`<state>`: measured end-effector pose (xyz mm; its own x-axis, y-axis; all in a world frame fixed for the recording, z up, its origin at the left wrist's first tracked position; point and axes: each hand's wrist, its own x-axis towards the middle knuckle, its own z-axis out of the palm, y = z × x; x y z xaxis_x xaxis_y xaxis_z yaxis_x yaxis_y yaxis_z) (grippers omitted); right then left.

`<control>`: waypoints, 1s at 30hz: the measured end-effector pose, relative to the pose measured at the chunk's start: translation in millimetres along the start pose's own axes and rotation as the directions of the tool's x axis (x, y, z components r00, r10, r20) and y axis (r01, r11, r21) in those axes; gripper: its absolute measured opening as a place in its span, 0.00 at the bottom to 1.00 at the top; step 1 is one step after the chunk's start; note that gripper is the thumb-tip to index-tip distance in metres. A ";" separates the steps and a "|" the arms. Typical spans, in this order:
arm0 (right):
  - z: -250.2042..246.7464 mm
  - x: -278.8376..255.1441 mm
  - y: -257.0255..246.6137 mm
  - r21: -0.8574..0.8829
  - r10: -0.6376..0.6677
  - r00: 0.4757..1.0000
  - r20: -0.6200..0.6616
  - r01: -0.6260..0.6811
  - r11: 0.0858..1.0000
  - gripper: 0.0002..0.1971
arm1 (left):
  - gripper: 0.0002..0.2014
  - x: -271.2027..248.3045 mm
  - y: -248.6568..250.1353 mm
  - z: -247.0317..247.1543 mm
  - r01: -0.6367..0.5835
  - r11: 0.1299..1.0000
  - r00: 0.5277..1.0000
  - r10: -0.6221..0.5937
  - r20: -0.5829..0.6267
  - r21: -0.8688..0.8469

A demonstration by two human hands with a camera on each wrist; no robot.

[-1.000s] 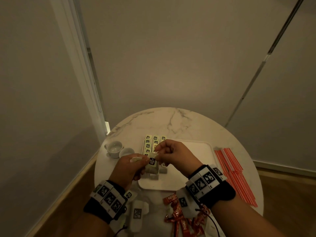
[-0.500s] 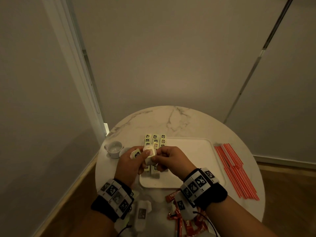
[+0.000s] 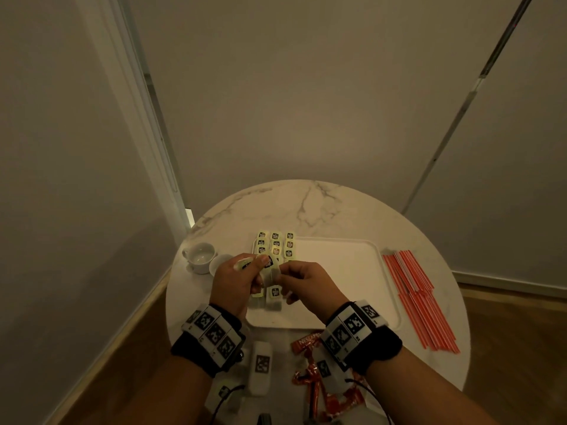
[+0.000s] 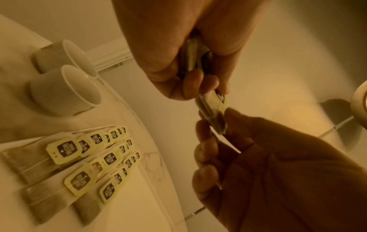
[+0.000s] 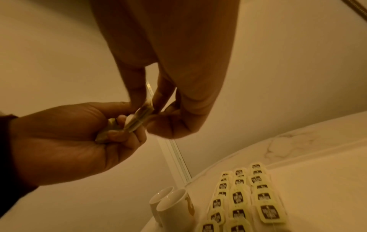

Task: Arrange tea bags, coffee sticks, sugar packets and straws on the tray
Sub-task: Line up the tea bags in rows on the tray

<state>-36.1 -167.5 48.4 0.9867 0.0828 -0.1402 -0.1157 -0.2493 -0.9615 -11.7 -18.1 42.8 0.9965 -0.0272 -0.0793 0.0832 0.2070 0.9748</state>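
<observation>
My left hand [image 3: 260, 268] grips a small bundle of tea bags [image 4: 191, 55] above the left part of the white tray [image 3: 352, 271]. My right hand [image 3: 283, 271] pinches one tea bag [image 4: 212, 113] that sticks out of that bundle, so both hands hold it; it also shows as the tea bag [image 5: 141, 117] in the right wrist view. Several tea bags with yellow tags [image 3: 276, 246] lie in rows on the tray's left side. Red straws [image 3: 420, 302] lie on the table right of the tray. Red coffee sticks [image 3: 310, 363] lie near the front edge, partly under my right wrist.
Two white cups [image 3: 199, 256] stand on the round marble table [image 3: 306, 204], left of the tray. The tray's middle and right parts are bare. Walls close in behind and to the left of the table.
Both hands have drawn closer together over the rows of tea bags. The right fingers have shifted their pinch on the tea bag sticking out of the left hand's bundle.
</observation>
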 end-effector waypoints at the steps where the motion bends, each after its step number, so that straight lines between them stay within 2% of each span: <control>1: -2.6 0.5 2.4 0.015 0.011 1.000 -0.024 -0.011 1.000 0.05 | 0.10 1.0 -1.7 1.8 0.018 1.000 1.000 -0.018 0.005 -0.011; 4: -10.5 1.3 11.6 0.026 0.043 0.996 -0.078 -0.041 0.999 0.05 | 0.04 2.2 -9.4 7.5 0.084 0.996 0.996 -0.083 0.014 -0.043; 8: -17.2 0.2 25.8 0.013 0.080 0.993 -0.083 -0.079 0.997 0.02 | 0.07 0.6 -21.4 11.6 0.145 0.989 0.989 -0.145 -0.004 -0.041; 10: -18.9 -0.1 37.1 0.029 0.144 0.983 -0.118 -0.141 0.990 0.06 | 0.08 0.2 -24.8 10.4 0.170 0.983 0.984 -0.173 -0.051 -0.066; 12: -20.3 1.9 53.4 0.057 0.245 0.953 -0.179 -0.238 0.969 0.12 | 0.08 0.1 -27.3 5.7 0.209 0.970 0.969 -0.223 -0.109 -0.123; 14: -21.4 7.1 74.3 0.056 0.357 0.903 -0.239 -0.355 0.933 0.14 | 0.04 -2.1 -28.8 -1.9 0.248 0.944 0.952 -0.279 -0.125 -0.216; 16: -23.0 14.8 95.5 0.043 0.456 0.846 -0.276 -0.463 0.885 0.14 | 0.06 -5.2 -32.8 -10.9 0.274 0.919 0.937 -0.321 -0.135 -0.284; 19: -20.6 27.3 115.9 -0.031 0.510 0.809 -0.293 -0.541 0.840 0.14 | 0.08 -10.8 -39.2 -26.1 0.290 0.901 0.920 -0.355 -0.164 -0.324; 24: -10.6 41.9 124.7 -0.141 0.503 0.807 -0.310 -0.562 0.815 0.07 | 0.14 -13.2 -44.6 -32.7 0.418 0.899 0.885 -0.436 -0.165 -0.134; 30: -6.0 51.5 127.6 -0.165 0.508 0.808 -0.299 -0.568 0.806 0.06 | 0.13 -4.0 -61.2 -18.9 0.580 0.812 0.813 -0.573 -0.105 0.063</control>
<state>0.6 -200.8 -80.1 0.7726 -0.3481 -0.5309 -0.6348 -0.4076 -0.6564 -20.6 -12.1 -20.5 0.7633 -0.0378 -0.6449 0.6453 0.0904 0.7585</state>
